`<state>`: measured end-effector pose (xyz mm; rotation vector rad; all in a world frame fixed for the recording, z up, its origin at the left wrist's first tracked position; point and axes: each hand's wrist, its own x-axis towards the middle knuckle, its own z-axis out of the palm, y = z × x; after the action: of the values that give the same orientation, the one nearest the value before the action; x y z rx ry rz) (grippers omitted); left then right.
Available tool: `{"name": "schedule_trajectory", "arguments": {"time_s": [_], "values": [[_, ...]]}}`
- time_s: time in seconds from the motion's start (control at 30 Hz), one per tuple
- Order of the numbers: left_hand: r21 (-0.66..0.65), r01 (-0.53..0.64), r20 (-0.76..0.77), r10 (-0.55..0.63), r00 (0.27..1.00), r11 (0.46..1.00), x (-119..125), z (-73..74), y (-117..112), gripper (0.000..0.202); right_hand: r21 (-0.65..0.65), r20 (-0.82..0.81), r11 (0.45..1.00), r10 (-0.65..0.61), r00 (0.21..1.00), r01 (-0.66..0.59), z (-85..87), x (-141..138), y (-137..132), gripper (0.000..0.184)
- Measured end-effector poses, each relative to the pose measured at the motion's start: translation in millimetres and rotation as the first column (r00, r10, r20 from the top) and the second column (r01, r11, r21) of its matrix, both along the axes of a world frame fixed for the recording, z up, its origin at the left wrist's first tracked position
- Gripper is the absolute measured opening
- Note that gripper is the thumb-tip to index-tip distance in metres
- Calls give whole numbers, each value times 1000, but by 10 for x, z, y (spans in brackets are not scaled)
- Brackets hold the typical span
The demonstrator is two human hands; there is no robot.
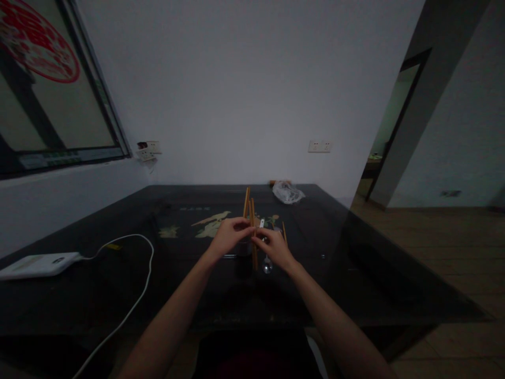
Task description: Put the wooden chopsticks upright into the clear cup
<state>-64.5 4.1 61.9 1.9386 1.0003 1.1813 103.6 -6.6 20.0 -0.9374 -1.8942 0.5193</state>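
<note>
Above the middle of the dark table, my left hand (230, 238) and my right hand (275, 246) meet, their fingertips pinching a pair of wooden chopsticks (254, 260) held nearly upright. Behind my left hand more chopsticks (246, 202) stand up, apparently in a dark container (243, 249) that my fingers partly cover. A metal spoon (267, 265) shows its bowl just below my right hand, and its handle rises behind the fingers. Just past the right hand, another chopstick (285, 235) leans at a slant, its lower end hidden.
The dark glossy table (189, 295) has a flower pattern. A crumpled clear plastic bag (289, 192) lies at its back edge by the wall. At left is a white power bank (39, 265) with a white cable (147, 284). A dark long object (381, 271) lies at right.
</note>
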Motion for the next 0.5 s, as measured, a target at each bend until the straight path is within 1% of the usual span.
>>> {"name": "schedule_trajectory", "arguments": {"time_s": [0.23, 0.5], "values": [[11, 9, 28, -10, 1000, 1000, 35, -13, -6, 22, -11, 1, 1000, -2, 1000, 2, 16, -4, -13, 19], [62, -8, -14, 9, 1000, 998, 34, -3, -24, 22, -9, 18, 1000, 9, 1000, -8, 3, 2, -4, 21]]}}
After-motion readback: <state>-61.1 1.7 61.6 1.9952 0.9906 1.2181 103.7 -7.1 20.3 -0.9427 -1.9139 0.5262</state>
